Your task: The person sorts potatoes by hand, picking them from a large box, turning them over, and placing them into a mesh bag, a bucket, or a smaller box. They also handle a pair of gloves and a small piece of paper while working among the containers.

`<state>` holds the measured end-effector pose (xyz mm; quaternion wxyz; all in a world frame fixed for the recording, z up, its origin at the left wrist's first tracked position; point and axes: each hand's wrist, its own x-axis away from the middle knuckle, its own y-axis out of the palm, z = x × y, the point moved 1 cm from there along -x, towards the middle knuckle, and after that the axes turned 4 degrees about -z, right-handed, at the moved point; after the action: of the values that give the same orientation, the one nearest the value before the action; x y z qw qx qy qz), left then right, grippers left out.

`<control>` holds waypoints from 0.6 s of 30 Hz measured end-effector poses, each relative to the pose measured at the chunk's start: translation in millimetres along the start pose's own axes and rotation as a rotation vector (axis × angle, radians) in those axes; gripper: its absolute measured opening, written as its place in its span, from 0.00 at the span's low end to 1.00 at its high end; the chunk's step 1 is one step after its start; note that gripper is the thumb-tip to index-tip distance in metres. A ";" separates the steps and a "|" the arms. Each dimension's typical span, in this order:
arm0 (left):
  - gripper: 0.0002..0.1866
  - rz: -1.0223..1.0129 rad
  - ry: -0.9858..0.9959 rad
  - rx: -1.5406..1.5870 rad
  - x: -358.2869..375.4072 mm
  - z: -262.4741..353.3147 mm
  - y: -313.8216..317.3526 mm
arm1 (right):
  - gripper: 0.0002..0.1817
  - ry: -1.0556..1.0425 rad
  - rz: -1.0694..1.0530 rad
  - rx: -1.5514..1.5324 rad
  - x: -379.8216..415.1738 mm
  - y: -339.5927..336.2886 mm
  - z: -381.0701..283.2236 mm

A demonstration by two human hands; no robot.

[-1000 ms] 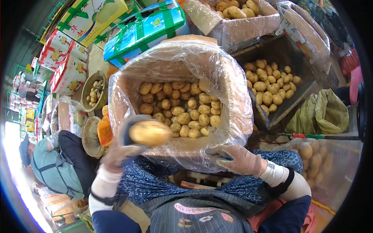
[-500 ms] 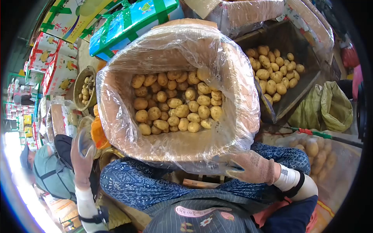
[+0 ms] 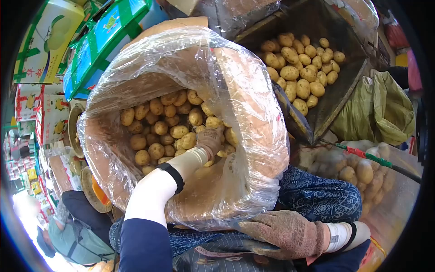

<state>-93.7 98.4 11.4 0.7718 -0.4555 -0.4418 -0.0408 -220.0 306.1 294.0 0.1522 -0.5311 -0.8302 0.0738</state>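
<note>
A large cardboard box (image 3: 247, 84) lined with clear plastic film (image 3: 267, 149) stands in front of my lap, holding many potatoes (image 3: 156, 151). My left hand (image 3: 210, 138), in a brown work glove, reaches down inside it onto the potatoes near the right wall. Its fingertips are hidden, so whether it grips one does not show. My right hand (image 3: 290, 231), gloved the same way, lies over my lap just below the box's near edge. Its fingers are stretched out and nothing shows in them.
A dark wooden bin of potatoes (image 3: 342, 99) stands at right, beside a green woven sack (image 3: 374, 111). A clear bag of potatoes (image 3: 362, 174) lies nearer. Blue and green cartons (image 3: 97, 50) are stacked at left. Another person (image 3: 74, 240) is at lower left.
My left hand has moved from outside the box's left side into it, among the potatoes. My right hand has drawn back toward my lap. The view has shifted.
</note>
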 end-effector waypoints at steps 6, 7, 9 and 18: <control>0.33 0.022 -0.063 0.044 20.1 9.9 -17.1 | 0.32 -0.026 0.052 0.026 3.4 5.1 1.5; 0.33 0.026 -0.059 0.042 20.5 8.7 -14.3 | 0.32 -0.021 0.046 0.025 3.9 6.5 0.9; 0.38 0.076 0.031 0.043 18.3 0.5 -3.7 | 0.31 -0.006 0.035 0.056 5.6 11.3 1.4; 0.44 0.183 0.184 0.395 59.3 -44.0 -26.5 | 0.23 -0.022 0.052 0.076 2.8 17.2 3.0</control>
<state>-41.7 70.6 63.1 0.8834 -0.3281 -0.3260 0.0755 -207.3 316.1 286.8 0.1613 -0.5454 -0.8144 0.1151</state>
